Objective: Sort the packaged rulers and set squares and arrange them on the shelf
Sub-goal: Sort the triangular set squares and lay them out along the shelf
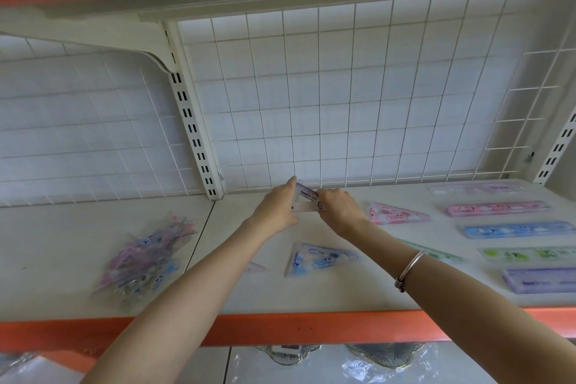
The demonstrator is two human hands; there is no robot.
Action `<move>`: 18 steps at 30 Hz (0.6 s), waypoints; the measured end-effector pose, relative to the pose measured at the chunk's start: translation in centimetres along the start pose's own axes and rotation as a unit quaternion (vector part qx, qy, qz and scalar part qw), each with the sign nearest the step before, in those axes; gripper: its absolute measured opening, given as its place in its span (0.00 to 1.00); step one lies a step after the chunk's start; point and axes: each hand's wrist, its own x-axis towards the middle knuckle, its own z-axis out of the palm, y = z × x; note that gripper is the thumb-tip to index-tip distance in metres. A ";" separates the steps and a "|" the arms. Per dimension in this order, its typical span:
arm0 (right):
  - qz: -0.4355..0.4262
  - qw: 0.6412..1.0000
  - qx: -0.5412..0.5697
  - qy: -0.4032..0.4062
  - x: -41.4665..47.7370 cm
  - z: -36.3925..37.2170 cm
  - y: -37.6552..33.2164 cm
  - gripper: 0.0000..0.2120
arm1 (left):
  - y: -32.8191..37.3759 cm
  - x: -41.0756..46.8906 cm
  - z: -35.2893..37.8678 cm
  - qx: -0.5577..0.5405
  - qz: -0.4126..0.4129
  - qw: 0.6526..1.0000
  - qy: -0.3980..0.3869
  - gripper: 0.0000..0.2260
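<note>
A purple set square sits at the back of the shelf, near the wire grid. The left hand and right hand pinch its two ends. A pink set square lies just to the right and a blue set square nearer the front. The right forearm hides part of what seems a green set square. Rulers line the far right, and a heap of packets lies to the left.

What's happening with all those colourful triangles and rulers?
A person's left hand and right hand hold a purple set square near the back of the shelf. A pink set square and a blue set square lie flat nearby. Rulers lie in a row at the right; an unsorted pile sits at the left.
</note>
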 end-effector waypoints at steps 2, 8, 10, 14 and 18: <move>-0.001 1.000 0.004 -0.003 0.0 -0.2 -0.2 0.09 | 0.1 0.1 0.2 0.071 -0.001 0.997 0.028 0.33; -0.009 1.000 0.027 -0.007 0.0 -0.6 -0.3 0.09 | 0.4 0.0 0.4 0.104 0.006 0.993 0.048 0.27; -0.008 0.999 0.033 0.000 0.0 -0.6 -0.3 0.09 | 0.5 0.1 0.6 0.110 0.009 0.993 0.051 0.29; -0.002 0.999 0.034 -0.017 0.3 -0.7 -0.1 0.08 | 0.4 0.2 0.9 0.092 0.002 0.995 0.037 0.33; 0.002 0.998 0.037 -0.041 0.8 -0.9 0.2 0.06 | 0.0 0.0 0.7 0.044 -0.011 0.999 0.030 0.32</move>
